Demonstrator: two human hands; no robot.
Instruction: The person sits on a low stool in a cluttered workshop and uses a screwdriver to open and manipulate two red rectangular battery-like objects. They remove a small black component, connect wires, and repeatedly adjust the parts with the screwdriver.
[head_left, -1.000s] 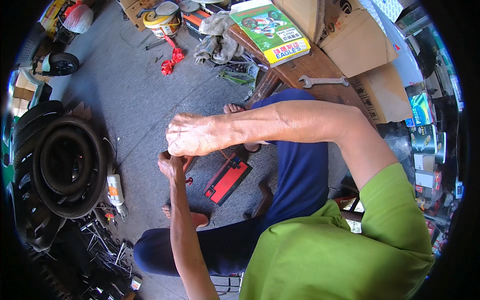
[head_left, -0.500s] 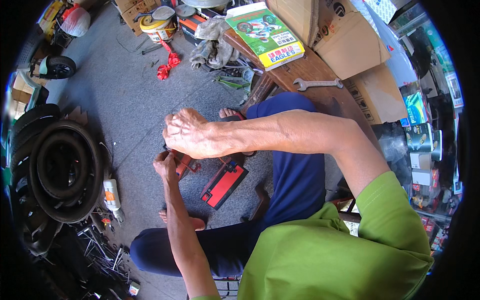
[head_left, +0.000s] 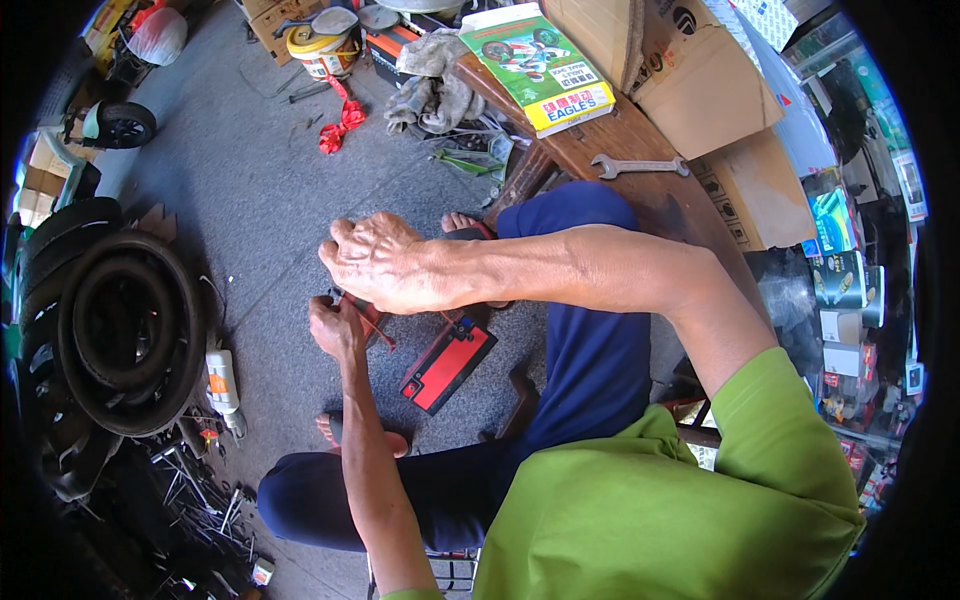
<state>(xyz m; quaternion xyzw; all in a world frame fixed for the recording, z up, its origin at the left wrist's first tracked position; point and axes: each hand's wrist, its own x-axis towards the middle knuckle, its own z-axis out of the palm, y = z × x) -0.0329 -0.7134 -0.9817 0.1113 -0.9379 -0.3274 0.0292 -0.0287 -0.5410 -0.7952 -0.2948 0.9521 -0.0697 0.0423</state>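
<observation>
My right hand (head_left: 375, 262) is closed in a fist above a red and dark block (head_left: 362, 313) on the floor, its knuckles toward me. Whatever its fingers grip is hidden beneath it. Just nearer, my left hand (head_left: 337, 325) is curled closed at the left end of that block; I cannot make out what is pinched there. A thin reddish wire (head_left: 383, 338) sticks out by the block. To the right, apart from both hands, a red and black battery (head_left: 450, 365) lies at a slant on the floor with a wire at its far end.
Tyres (head_left: 130, 335) are piled at left, near a white bottle (head_left: 222, 380) and scattered tools (head_left: 205, 490). On the wooden bench (head_left: 690, 205) lie an open-end wrench (head_left: 640, 167) and a green box (head_left: 540, 65). A red ribbon (head_left: 342, 128) and a bucket (head_left: 322, 50) are farther off.
My right hand has shifted slightly left and turned a little at the wrist. My left hand stays by the block, its fingers slightly higher. The view has moved slightly.
</observation>
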